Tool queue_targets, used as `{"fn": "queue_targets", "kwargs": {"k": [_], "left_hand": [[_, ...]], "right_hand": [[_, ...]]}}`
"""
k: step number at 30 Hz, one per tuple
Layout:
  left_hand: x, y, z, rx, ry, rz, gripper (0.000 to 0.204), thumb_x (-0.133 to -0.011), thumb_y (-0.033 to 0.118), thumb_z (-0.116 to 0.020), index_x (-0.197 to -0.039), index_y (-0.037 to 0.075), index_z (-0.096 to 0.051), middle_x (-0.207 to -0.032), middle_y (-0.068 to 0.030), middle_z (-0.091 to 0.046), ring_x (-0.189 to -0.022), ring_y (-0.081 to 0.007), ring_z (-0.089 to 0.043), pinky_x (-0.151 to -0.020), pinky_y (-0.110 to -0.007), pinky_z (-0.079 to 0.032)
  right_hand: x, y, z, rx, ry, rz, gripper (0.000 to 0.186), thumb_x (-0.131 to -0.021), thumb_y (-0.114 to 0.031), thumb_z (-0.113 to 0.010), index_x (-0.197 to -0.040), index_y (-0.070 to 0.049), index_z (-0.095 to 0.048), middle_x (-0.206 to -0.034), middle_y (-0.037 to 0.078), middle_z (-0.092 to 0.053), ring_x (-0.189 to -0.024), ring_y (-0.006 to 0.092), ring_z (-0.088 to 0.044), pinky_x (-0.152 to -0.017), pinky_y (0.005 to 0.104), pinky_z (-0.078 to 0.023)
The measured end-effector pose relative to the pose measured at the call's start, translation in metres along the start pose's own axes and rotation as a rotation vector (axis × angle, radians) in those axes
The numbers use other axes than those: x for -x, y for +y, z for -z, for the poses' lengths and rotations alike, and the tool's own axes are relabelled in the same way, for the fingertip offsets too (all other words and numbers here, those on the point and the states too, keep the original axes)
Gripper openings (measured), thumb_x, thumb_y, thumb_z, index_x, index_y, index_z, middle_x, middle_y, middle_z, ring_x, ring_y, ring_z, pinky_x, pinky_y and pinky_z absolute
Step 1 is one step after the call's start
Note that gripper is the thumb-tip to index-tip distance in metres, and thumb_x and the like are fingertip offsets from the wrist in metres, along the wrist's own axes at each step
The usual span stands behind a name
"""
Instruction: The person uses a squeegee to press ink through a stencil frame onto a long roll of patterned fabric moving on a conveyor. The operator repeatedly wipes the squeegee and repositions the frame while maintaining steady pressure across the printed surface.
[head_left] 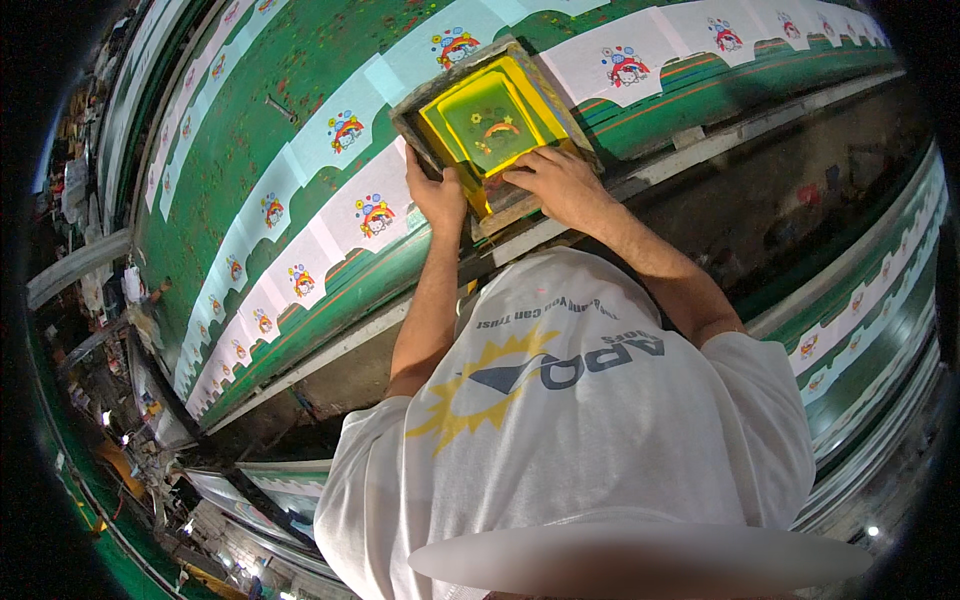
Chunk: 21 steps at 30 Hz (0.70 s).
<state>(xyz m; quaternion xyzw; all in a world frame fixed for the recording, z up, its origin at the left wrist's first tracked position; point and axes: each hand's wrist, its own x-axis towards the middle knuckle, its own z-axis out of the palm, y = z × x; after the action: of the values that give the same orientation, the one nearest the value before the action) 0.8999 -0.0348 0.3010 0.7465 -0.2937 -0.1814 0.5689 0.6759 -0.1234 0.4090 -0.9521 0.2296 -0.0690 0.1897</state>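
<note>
Desk (300, 60), long & green, carries rows of pale pieces (590, 65) w/ small colour prints. Screen (488, 108), yellow-edged in a worn frame, sits over the near row at the desk's near side; can't tell if it's flat down. L hand (438, 195) grips its left edge; R hand (562, 187) bends over the near edge, unclear if clasping. Step: prob. placing/working screen; next move calls for level, even hold, motif (502, 128) sq. to piece below
</note>
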Motion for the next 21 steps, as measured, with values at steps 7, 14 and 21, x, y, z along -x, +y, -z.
{"fn": "queue_targets", "kwargs": {"k": [7,14,21], "left_hand": [[0.001,0.0,-0.002,0.016,0.004,-0.019,0.084,-0.086,-0.01,-0.07,-0.164,-0.009,-0.038,-0.161,-0.0262,-0.049,-0.15,-0.0365,-0.05,-0.126,-0.044,-0.039],[0.003,0.011,-0.001,0.114,-0.013,0.037,0.085,-0.085,-0.011,-0.068,-0.164,-0.008,-0.035,-0.156,-0.0247,-0.048,-0.149,-0.0371,-0.048,-0.128,-0.046,-0.036],[0.002,0.004,0.001,-0.054,-0.012,-0.03,0.086,-0.085,-0.002,-0.072,-0.163,-0.007,-0.036,-0.157,-0.0284,-0.048,-0.145,-0.0438,-0.046,-0.126,-0.052,-0.035]], "right_hand": [[-0.073,0.023,-0.009,-0.019,0.067,-0.021,0.051,-0.084,-0.001,-0.073,-0.134,-0.014,-0.075,-0.133,0.009,-0.07,-0.128,0.0327,-0.064,-0.111,0.0471,-0.053],[-0.149,0.038,0.034,-0.044,-0.19,-0.146,0.041,-0.096,-0.015,-0.078,-0.137,-0.017,-0.076,-0.129,0.011,-0.074,-0.129,0.0339,-0.067,-0.112,0.05,-0.052],[-0.171,0.041,0.029,-0.009,-0.198,-0.177,0.04,-0.097,-0.013,-0.076,-0.137,-0.016,-0.075,-0.132,0.014,-0.075,-0.129,0.0354,-0.068,-0.109,0.0512,-0.054]]}}
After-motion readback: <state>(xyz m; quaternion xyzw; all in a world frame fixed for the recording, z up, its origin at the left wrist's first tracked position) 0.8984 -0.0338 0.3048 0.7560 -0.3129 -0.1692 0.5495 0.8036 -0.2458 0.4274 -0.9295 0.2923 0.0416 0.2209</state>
